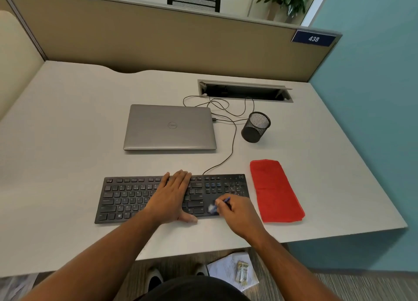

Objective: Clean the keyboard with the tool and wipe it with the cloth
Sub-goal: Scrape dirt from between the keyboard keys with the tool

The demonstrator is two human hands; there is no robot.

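Keyboard (140,199) lay flat on the desk (67,142) near its front edge, cable running off its far edge toward the laptop (169,126). Left hand (172,196) rested palm-down across the middle keys, fingers straight and close together reaching to the far edge, thumb at the near edge; judged to be steadying the board

Right hand (237,212) pinched the tool (222,202), a thin blue-handled thing, between thumb and curled fingers. A pale blur just beyond those fingertips, over the gap left of the number pad, was probably the brush head; too smeared to confirm contact with the keys

Step in hand: the tool pass, at the right end of the board. Judged unfinished, since the keys under and left of the left hand could not be reached as things lay

Cloth (276,192), red and folded, lay just right of the right hand, beside the keyboard's right end, untouched. Wipe not yet begun

Next move would call for shifting the left hand off the middle keys, then working the tool leftward across the rows. Cup (255,126), black mesh, stood well beyond the fingers, past the cloth
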